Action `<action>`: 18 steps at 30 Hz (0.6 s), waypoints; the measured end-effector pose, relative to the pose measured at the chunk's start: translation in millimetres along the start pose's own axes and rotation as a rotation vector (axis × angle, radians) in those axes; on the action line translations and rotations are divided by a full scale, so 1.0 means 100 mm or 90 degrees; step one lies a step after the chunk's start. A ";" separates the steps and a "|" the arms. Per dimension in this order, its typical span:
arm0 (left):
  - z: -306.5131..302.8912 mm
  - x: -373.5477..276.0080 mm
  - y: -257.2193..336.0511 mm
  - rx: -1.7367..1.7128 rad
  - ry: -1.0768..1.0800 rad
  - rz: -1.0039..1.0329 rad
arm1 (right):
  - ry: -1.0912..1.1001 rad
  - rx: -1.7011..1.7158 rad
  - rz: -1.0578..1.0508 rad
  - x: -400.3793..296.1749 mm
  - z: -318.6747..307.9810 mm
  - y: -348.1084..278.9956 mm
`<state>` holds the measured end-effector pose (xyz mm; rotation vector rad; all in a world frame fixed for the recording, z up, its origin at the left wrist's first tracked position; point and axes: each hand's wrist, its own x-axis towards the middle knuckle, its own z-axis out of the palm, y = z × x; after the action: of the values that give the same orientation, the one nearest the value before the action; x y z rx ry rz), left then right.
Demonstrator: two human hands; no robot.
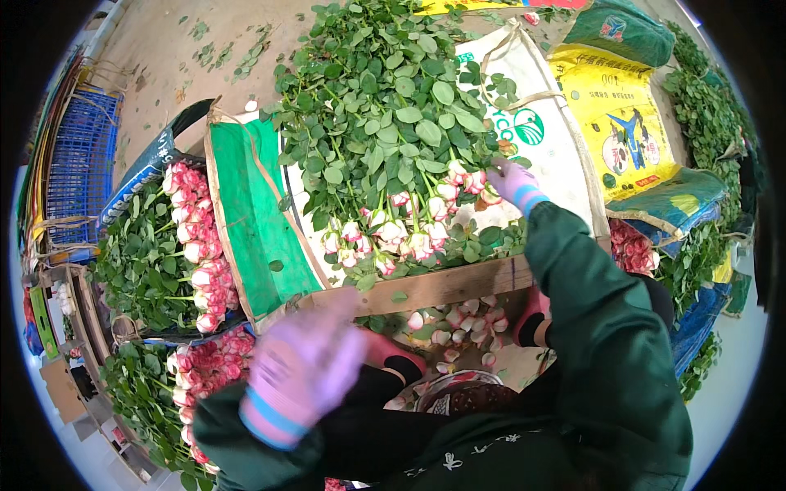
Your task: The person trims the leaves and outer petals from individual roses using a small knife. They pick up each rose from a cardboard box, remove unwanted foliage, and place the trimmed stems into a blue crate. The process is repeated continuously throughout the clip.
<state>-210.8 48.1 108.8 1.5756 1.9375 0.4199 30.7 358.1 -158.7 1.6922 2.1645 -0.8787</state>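
Before me a heap of leafy cut roses (381, 123) lies on a white woven sack (540, 172), their pink-edged white heads (417, 242) turned towards me. My right hand (514, 183), in a lilac knit glove with a blue band, is at the right edge of the heap. Its fingers are next to a rose head (490, 196) and some leaves; whether they grip a stem is unclear. My left hand (307, 368), gloved alike, is raised on the near side of the wooden board (424, 287). Motion blur hides its fingers, and I see no flower in it.
Bundled roses stand at the left (202, 245), with more bundles (215, 362) below them and at the right (632, 248). A green sheet (261, 215) drapes beside the heap. Fallen petals (466, 325) lie between my feet. A blue plastic rack (83, 159) is far left.
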 end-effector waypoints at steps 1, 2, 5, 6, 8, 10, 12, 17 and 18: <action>0.10 -0.06 0.22 -0.019 -0.040 0.036 | 0.005 0.038 -0.004 0.08 0.15 -0.12; 0.31 -0.12 0.31 -0.065 0.006 0.063 | 0.062 0.058 -0.030 0.19 0.33 -0.23; 0.75 -0.16 0.45 -0.068 0.021 0.036 | 0.192 0.071 -0.053 0.36 0.51 -0.60; 0.86 -0.20 0.45 -0.007 0.038 0.066 | 0.204 0.062 -0.044 0.46 0.52 -0.61; 0.91 -0.30 0.47 -0.056 -0.052 0.029 | 0.182 0.040 -0.001 0.60 0.52 -0.71; 0.97 -0.33 0.46 -0.064 -0.091 -0.003 | 0.133 0.029 0.040 0.71 0.47 -0.80; 1.03 -0.29 0.43 -0.028 -0.115 -0.027 | 0.100 0.021 0.048 0.82 0.52 -0.78; 1.00 -0.06 0.51 -0.024 -0.121 0.015 | -0.055 -0.019 0.086 0.99 0.43 -0.84; 0.99 -0.02 0.53 -0.025 -0.127 0.018 | -0.075 -0.036 0.086 1.01 0.38 -0.86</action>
<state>-107.7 47.0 63.6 1.5593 1.7478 0.2978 -85.8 403.0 -217.5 1.6928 1.9560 -0.8492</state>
